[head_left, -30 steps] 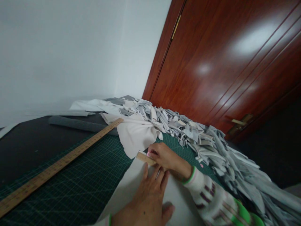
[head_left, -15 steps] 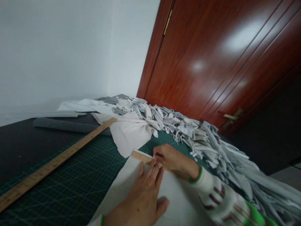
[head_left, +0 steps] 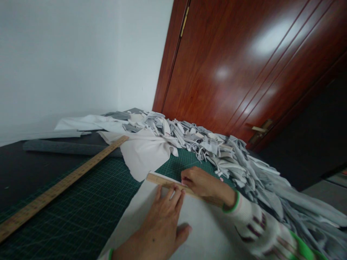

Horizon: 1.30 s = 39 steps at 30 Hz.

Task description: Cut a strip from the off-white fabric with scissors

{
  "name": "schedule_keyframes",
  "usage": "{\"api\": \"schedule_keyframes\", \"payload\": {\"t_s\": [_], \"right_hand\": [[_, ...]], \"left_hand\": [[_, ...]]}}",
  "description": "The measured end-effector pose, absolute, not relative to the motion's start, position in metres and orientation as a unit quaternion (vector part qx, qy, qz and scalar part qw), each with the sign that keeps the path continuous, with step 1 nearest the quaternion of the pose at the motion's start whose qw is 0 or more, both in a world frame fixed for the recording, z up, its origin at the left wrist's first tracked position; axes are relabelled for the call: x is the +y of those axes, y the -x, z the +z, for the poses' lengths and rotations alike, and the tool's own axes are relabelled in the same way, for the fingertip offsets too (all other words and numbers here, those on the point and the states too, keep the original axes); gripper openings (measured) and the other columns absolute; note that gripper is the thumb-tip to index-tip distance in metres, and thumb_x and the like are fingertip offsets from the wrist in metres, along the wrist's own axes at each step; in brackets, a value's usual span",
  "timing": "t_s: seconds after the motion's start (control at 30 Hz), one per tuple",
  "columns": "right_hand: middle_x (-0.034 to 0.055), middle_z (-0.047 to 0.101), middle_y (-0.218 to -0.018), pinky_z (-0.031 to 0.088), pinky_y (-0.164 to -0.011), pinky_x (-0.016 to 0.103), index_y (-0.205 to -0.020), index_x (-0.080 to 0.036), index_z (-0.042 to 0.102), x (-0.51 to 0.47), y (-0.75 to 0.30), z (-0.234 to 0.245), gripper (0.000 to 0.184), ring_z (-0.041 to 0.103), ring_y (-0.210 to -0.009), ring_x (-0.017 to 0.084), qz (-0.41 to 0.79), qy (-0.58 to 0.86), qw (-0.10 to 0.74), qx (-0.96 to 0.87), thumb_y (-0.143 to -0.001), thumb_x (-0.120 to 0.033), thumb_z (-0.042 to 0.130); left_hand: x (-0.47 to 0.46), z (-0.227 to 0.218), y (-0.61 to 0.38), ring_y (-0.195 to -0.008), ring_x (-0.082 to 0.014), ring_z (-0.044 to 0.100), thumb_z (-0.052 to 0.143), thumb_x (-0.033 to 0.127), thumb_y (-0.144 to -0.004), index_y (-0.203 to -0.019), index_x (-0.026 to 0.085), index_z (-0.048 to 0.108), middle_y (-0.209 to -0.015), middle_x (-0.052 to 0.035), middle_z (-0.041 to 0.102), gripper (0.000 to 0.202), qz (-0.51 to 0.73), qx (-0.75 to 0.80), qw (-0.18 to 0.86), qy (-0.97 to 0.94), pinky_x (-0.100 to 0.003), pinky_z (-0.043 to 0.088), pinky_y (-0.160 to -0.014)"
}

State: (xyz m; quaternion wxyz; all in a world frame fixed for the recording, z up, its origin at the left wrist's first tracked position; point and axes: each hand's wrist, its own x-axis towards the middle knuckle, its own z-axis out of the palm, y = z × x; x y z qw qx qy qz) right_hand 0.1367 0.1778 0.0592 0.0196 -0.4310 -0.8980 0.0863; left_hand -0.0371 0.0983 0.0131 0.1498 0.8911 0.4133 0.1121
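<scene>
A pale, off-white piece of fabric (head_left: 206, 231) lies flat in front of me on the green cutting mat (head_left: 89, 206). Across it, near its far edge, rests a short wooden ruler (head_left: 158, 179). My left hand (head_left: 162, 220) presses the ruler with outstretched fingertips, thumb spread on the fabric. Just beyond those fingers, my right hand (head_left: 202, 182) is closed in a pinch at the ruler's far edge. What it pinches is small and mostly hidden by the fingers; a pinkish bit shows.
A long wooden ruler (head_left: 67, 184) slants across the mat's left side. Crumpled pale cloth (head_left: 148, 153) lies ahead, beside a dark grey fabric roll (head_left: 65, 147). Grey and white scraps (head_left: 211, 144) heap along the far and right edge, before a brown door (head_left: 217, 72).
My right hand has slid a little rightward along the ruler, away from my left fingers. My left hand keeps pressing the ruler. The whole view has shifted slightly.
</scene>
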Motion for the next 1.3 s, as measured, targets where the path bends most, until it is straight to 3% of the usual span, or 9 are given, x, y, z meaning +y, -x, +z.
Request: {"api": "schedule_keyframes", "payload": {"t_s": [0.33,0.73,0.97,1.3], "right_hand": [[0.0047,0.065,-0.072,0.031,-0.061,0.024,-0.071,-0.015,0.062,0.168,-0.152,0.060,0.018,0.053,-0.065,0.013,0.051,0.455,-0.011,-0.889,-0.086,-0.010,0.053],[0.0054,0.068,-0.073,0.030,-0.060,0.025,-0.072,-0.015,0.062,0.159,-0.179,0.058,0.019,0.057,-0.067,0.013,0.037,0.473,-0.024,-0.880,-0.087,-0.012,0.051],[0.0072,0.070,-0.077,0.030,-0.059,0.024,-0.077,-0.014,0.064,0.151,-0.186,0.064,0.019,0.061,-0.070,0.015,0.026,0.498,-0.052,-0.865,-0.089,-0.015,0.050],[0.0090,0.071,-0.084,0.034,-0.064,0.024,-0.079,-0.014,0.064,0.141,-0.205,0.063,0.018,0.064,-0.078,0.017,0.030,0.536,-0.073,-0.841,-0.089,-0.013,0.050]], "left_hand": [[0.103,0.001,0.037,-0.142,-0.0357,0.029,0.054,0.048,-0.088,-0.145,0.010,0.038,-0.152,-0.0192,0.037,0.071,0.106,0.413,0.131,-0.895,-0.064,0.019,-0.114],[0.106,0.011,0.036,-0.134,-0.0377,0.040,0.063,0.047,-0.083,-0.140,0.019,0.048,-0.143,-0.0143,0.051,0.065,0.141,0.409,0.105,-0.895,-0.066,0.025,-0.111],[0.106,0.009,0.036,-0.129,-0.0403,0.044,0.064,0.046,-0.082,-0.137,0.019,0.053,-0.138,-0.0152,0.054,0.062,0.162,0.407,0.063,-0.897,-0.063,0.035,-0.106],[0.106,0.009,0.035,-0.130,-0.0405,0.043,0.060,0.047,-0.084,-0.139,0.018,0.050,-0.139,-0.0182,0.053,0.063,0.138,0.412,0.049,-0.899,-0.064,0.034,-0.106]]}}
